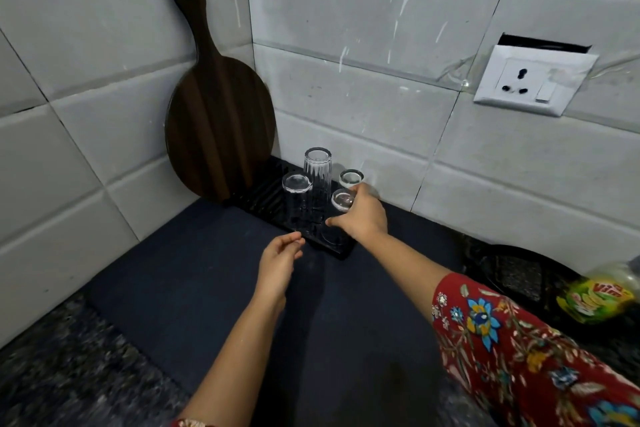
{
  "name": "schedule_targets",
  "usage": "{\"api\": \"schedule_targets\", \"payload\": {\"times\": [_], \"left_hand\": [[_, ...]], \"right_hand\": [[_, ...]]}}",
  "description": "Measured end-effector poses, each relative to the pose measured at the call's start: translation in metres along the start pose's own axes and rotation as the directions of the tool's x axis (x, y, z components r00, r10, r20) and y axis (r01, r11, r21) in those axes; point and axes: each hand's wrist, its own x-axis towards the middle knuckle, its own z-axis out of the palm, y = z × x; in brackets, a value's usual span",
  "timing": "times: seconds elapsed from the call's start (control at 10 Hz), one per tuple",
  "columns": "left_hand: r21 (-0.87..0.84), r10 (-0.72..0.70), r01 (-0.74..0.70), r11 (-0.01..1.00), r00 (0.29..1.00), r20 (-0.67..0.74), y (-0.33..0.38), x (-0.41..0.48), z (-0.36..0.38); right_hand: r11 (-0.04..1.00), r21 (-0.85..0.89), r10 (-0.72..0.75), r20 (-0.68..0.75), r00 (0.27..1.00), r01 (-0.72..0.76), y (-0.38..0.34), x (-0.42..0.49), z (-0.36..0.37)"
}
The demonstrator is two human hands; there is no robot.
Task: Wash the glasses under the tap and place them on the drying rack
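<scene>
A black ridged drying rack (341, 251) lies in the corner of the counter by the tiled wall. Several clear glasses stand upside down on it: a tall ribbed glass (317, 177) at the back, a shorter glass (296, 199) to its left, a small glass (350, 178) at the back right. My right hand (363, 215) wraps around a fourth inverted glass (343, 200) at the rack's front right, which rests on the rack. My left hand (278, 262) hovers just in front of the rack, fingers loosely curled, holding nothing.
A dark round wooden cutting board (218, 121) leans in the wall corner behind the rack. A dark blue mat (180, 274) covers the counter. A wall socket (533, 81) sits at the right. A green dish-soap bottle (599, 295) and a dark sink edge (512, 270) lie far right.
</scene>
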Motion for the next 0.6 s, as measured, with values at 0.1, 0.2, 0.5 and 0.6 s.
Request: {"api": "schedule_targets", "payload": {"times": [0.1, 0.2, 0.5, 0.6], "left_hand": [[-0.009, 0.006, -0.006, 1.0, 1.0, -0.002, -0.001, 0.002, 0.002], [-0.011, 0.012, -0.012, 1.0, 1.0, -0.002, -0.002, 0.004, 0.003], [-0.006, 0.058, -0.058, 0.998, 0.998, 0.0, -0.003, 0.006, 0.003], [-0.007, 0.098, -0.098, 0.995, 0.995, -0.031, 0.001, 0.0, 0.005]], "right_hand": [[1.0, 0.006, -0.012, 0.009, 1.0, 0.012, 0.0, 0.0, 0.005], [1.0, -0.017, -0.011, 0.017, 1.0, 0.012, -0.001, 0.0, 0.007], [0.999, 0.049, -0.02, 0.02, 1.0, 0.019, 0.006, -0.007, 0.005], [0.968, 0.245, 0.059, -0.007, 0.998, -0.056, 0.015, -0.016, -0.004]]}}
